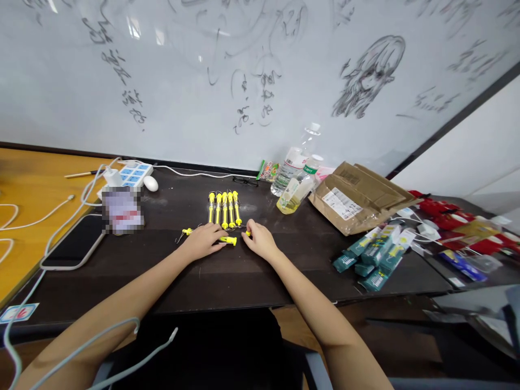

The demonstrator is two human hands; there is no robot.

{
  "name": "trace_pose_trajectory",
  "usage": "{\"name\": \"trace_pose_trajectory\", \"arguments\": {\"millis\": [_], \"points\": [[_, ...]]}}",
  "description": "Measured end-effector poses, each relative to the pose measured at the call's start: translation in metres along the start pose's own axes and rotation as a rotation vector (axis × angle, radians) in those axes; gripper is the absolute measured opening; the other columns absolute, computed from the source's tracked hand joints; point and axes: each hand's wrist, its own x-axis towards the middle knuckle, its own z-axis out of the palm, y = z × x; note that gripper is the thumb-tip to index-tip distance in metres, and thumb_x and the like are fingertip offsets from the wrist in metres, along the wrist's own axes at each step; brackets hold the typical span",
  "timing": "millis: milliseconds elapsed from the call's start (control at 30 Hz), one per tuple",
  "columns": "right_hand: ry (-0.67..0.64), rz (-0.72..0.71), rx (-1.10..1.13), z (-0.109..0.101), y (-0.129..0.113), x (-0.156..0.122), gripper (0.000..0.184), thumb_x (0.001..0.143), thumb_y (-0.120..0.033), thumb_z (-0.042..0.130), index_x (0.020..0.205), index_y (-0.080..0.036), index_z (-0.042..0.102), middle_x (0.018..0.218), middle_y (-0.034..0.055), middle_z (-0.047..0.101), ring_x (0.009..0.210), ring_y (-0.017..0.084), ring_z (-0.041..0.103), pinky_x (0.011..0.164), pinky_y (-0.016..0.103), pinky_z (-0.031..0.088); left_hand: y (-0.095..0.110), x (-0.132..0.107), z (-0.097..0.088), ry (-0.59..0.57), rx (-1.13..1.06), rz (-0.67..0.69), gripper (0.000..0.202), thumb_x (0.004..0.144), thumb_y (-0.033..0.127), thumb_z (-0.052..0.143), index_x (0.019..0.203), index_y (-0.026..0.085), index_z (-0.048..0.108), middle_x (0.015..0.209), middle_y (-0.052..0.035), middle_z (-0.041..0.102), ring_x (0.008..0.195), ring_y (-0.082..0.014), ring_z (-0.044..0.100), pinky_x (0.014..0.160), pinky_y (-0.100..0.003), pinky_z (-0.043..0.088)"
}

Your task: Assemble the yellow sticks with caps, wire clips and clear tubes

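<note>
In the head view several yellow spring scales point(225, 210) with wire hooks lie side by side in an upright row on the dark table. Nearer to me another yellow spring scale point(229, 240) lies crosswise. My left hand point(203, 241) is over its middle, fingers closed around it from above; its yellow ends stick out on both sides. Just right of it, my right hand point(260, 241) pinches a small yellow piece point(247, 233) between thumb and fingers. Most of that piece is hidden by the fingers.
At left lie a phone point(75, 242), white cables and a power strip point(136, 176). Two bottles point(294, 187) and a cardboard parcel point(357, 197) stand back right. Green boxes point(377, 257) are piled in front of the parcel. A whiteboard point(182, 81) rises behind the table.
</note>
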Motion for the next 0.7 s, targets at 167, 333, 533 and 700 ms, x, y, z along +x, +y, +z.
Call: {"name": "trace_pose_trajectory", "arguments": {"millis": [167,333,533,700], "points": [[-0.049,0.008,-0.249,0.0,0.004,0.001,0.01,0.088,-0.029,0.048,0.085,-0.019,0.049,0.077,0.0043,0.062,0.075,0.019,0.055,0.067,0.028,0.03,-0.001,0.001,0.002,0.019,0.009,-0.068,0.029,0.091,0.035,0.05,0.113,0.021,0.061,0.103,-0.0061,0.06,0.098,-0.0209,0.055,0.083,-0.032,0.043],[0.036,0.083,-0.373,0.002,0.006,0.003,0.012,0.091,-0.027,0.046,0.086,-0.017,0.052,0.086,0.0094,0.064,0.08,0.021,0.055,0.068,0.03,0.031,-0.004,0.002,0.003,0.063,-0.012,-0.119,0.03,0.09,0.038,0.05,0.113,0.02,0.062,0.101,-0.0068,0.059,0.099,-0.0213,0.054,0.082,-0.032,0.044],[0.135,-0.025,-0.163,-0.001,-0.008,0.0,0.021,0.095,-0.033,0.04,0.088,-0.018,0.053,0.085,0.0074,0.062,0.082,0.021,0.053,0.074,0.03,0.035,-0.004,0.002,0.003,0.057,-0.067,-0.072,0.034,0.093,0.044,0.046,0.111,0.02,0.062,0.1,-0.0066,0.059,0.096,-0.02,0.055,0.083,-0.032,0.043],[-0.032,-0.164,0.204,0.001,-0.032,0.005,0.021,0.096,-0.034,0.038,0.09,-0.021,0.053,0.084,0.0029,0.061,0.082,0.017,0.053,0.075,0.028,0.038,-0.003,0.001,0.004,0.034,-0.076,-0.049,0.028,0.094,0.039,0.044,0.1,0.018,0.061,0.098,-0.0059,0.061,0.095,-0.0193,0.056,0.083,-0.03,0.043]]}}
